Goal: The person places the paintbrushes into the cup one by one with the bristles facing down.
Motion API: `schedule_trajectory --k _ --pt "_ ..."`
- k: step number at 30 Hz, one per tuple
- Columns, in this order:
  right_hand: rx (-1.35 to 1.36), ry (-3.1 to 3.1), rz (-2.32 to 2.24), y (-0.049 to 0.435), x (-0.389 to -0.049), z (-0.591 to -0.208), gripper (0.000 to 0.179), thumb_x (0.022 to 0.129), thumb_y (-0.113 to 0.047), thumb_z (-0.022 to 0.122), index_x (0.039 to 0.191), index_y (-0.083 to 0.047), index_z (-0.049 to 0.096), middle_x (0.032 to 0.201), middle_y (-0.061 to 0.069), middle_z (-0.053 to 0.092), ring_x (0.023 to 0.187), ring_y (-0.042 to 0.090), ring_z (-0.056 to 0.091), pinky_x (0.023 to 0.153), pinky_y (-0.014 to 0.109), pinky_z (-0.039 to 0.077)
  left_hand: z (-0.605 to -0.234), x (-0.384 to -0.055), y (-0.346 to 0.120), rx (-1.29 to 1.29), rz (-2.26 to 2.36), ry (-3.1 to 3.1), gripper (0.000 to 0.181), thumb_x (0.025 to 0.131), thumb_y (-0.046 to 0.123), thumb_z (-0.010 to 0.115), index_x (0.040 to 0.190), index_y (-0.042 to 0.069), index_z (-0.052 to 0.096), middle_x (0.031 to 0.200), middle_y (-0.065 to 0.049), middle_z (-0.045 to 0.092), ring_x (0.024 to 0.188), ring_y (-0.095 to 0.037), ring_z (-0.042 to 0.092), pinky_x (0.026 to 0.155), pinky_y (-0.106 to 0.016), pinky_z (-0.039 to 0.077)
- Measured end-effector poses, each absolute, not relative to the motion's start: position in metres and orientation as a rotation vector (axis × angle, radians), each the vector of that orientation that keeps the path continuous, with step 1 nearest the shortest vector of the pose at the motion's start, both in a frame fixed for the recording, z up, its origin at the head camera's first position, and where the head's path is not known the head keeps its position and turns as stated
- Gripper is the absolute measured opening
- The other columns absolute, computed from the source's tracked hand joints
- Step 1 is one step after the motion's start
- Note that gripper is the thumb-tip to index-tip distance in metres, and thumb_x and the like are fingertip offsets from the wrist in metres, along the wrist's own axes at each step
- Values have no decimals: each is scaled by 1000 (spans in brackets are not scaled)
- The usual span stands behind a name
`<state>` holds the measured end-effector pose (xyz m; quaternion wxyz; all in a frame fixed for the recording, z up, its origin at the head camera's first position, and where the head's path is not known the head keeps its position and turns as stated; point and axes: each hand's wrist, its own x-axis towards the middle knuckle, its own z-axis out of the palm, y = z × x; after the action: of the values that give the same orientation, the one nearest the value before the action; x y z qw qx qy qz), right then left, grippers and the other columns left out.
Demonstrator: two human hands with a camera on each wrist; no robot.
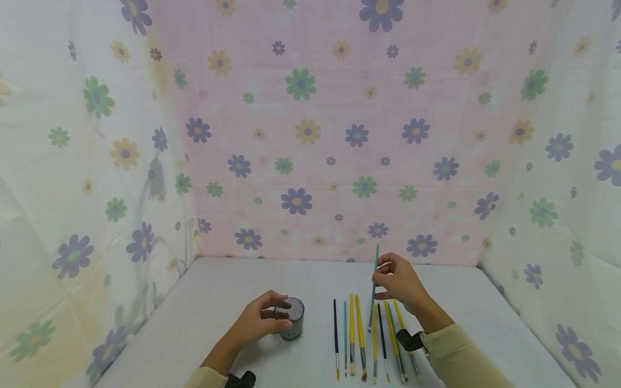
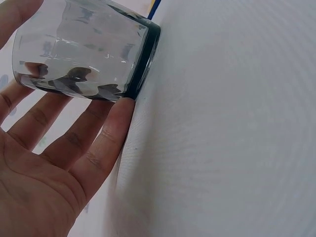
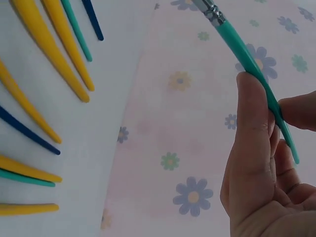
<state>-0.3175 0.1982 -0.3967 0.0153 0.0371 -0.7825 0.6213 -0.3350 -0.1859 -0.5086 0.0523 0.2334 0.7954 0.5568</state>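
Observation:
A clear grey-tinted drinking glass (image 1: 291, 322) stands on the table, its mouth up and nothing seen inside. My left hand (image 1: 262, 318) holds it from the left, thumb on the near side and fingers around the far side; in the left wrist view the fingers lie along the glass wall (image 2: 89, 49). Above the table my right hand (image 1: 400, 277) pinches a teal paintbrush (image 1: 375, 280) by its handle, bristles downward. The right wrist view shows the thumb and fingers on the teal handle (image 3: 249, 61) below its silver ferrule.
Several paintbrushes with yellow (image 1: 359, 323), dark blue (image 1: 336, 334) and teal handles lie in a loose row on the white table (image 1: 218, 285), bristles toward me. Flower-patterned cloth (image 1: 301, 140) hangs behind and at both sides.

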Motion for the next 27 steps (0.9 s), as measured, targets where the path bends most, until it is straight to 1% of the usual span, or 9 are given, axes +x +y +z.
schedule_trajectory --k 5,9,14,18,22,27 --pt "147 -2378 1965 185 -319 -394 32 93 -2 64 122 -4 50 104 13 54 87 29 66 69 50 64 -510 -335 -186 707 1695 2417 50 90 23 83 134 18 60 136 -11 67 118 -28 68 98 -30 56" --pt "166 -2342 1974 174 -320 -390 30 93 0 64 119 -5 52 103 14 54 89 30 66 69 50 64 -509 -334 -186 728 1709 2398 50 90 22 82 133 16 59 136 -14 67 118 -30 68 97 -30 56" --pt "210 -2292 1989 161 -323 -387 28 93 1 65 117 -7 52 104 14 54 89 29 64 69 48 64 -506 -335 -185 721 1704 2388 51 89 24 83 132 13 58 137 -15 66 120 -31 67 100 -32 55" --pt "253 -2252 2007 149 -325 -385 28 93 1 66 116 -7 52 105 14 54 91 31 64 71 50 64 -504 -336 -184 727 1688 2402 52 89 25 83 132 12 57 136 -16 66 120 -30 67 101 -33 54" --pt "290 -2220 2024 135 -326 -383 26 94 1 66 115 -7 53 106 15 54 94 35 65 72 51 64 -504 -335 -184 734 1685 2422 50 89 24 83 130 11 58 134 -14 67 120 -31 67 101 -33 53" --pt "310 -2198 2026 120 -326 -382 26 94 1 66 115 -8 53 106 14 56 91 30 66 71 48 64 -505 -335 -184 705 1674 2438 50 88 26 84 129 13 59 135 -10 68 120 -30 67 101 -36 54"
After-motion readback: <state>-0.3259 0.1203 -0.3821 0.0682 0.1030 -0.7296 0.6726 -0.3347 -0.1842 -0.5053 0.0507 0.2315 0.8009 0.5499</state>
